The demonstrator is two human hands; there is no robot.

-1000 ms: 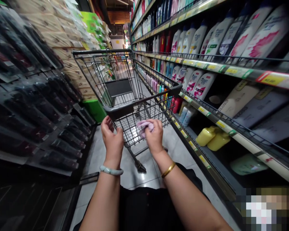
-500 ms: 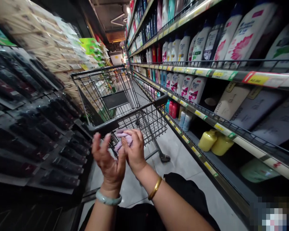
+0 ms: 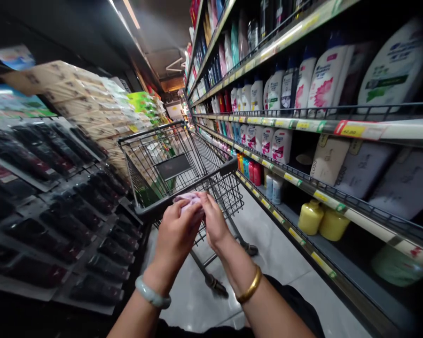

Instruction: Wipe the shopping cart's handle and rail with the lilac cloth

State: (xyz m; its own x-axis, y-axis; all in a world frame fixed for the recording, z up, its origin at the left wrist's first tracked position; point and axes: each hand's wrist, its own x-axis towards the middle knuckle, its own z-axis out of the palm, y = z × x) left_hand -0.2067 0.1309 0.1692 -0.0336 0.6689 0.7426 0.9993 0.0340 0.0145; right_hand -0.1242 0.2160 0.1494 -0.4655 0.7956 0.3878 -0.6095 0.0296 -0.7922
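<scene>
A small crumpled lilac cloth [image 3: 191,199] is bunched between my two hands, over the near handle of a shopping cart [image 3: 155,206]. My left hand [image 3: 178,225], with a pale green bangle above it, has its fingers curled round the cloth. From the other side my right hand [image 3: 214,219], with a gold bangle on the wrist, grips the same cloth. The hands touch or nearly touch, and the cloth's lower part is hidden by the fingers. No goods show in the cart's wire basket.
Shelves [image 3: 296,124] of shampoo bottles run along the right, with yellow bottles [image 3: 310,217] low down. Dark packaged goods [image 3: 70,202] hang on a rack at the left, and stacked beige packs [image 3: 81,101] stand behind. The grey floor shows around the cart's wheels.
My left hand was open with fingers spread and has closed on the cloth beside my right hand. The view has tilted up, and the cart sits slightly lower in it.
</scene>
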